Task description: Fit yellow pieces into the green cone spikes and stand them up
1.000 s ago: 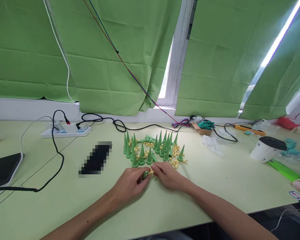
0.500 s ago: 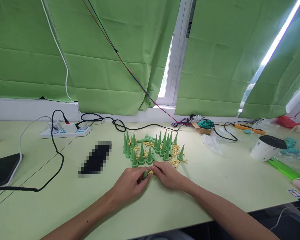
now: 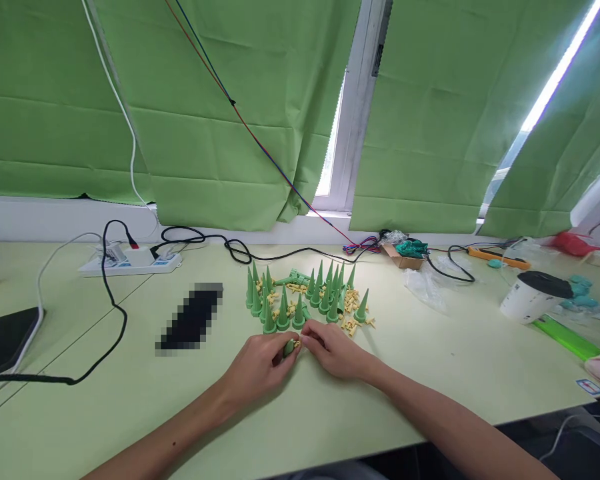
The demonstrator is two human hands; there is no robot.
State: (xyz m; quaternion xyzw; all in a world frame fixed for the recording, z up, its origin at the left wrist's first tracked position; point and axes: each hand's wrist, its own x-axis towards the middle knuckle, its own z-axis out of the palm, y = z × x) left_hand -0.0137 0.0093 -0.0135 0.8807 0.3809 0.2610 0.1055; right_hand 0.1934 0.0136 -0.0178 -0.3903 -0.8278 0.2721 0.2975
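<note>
Near the front of the green pieces, my left hand (image 3: 263, 362) is closed around a small green piece (image 3: 289, 347), mostly hidden by the fingers. A small yellow piece (image 3: 297, 343) sticks out at its right end. My right hand (image 3: 336, 350) is closed in a pinch right beside the yellow piece. What its fingertips hold, if anything, is hidden. Just beyond both hands stand several pointed green cones (image 3: 283, 310) on round bases. Loose small yellow pieces (image 3: 351, 325) lie among them and to their right, with green tube-like pieces (image 3: 296, 277) behind.
A blurred-out dark object (image 3: 193, 317) lies to the left on the table (image 3: 260, 427). Further left are a power strip (image 3: 130, 261) and black cable (image 3: 121, 327). A white cup with a black lid (image 3: 533, 297) stands at right, near a small cardboard box (image 3: 403, 257).
My right fingertips have shifted slightly left and up by the yellow piece. The green piece in my left hand has turned or moved a little. The cones have not moved.
</note>
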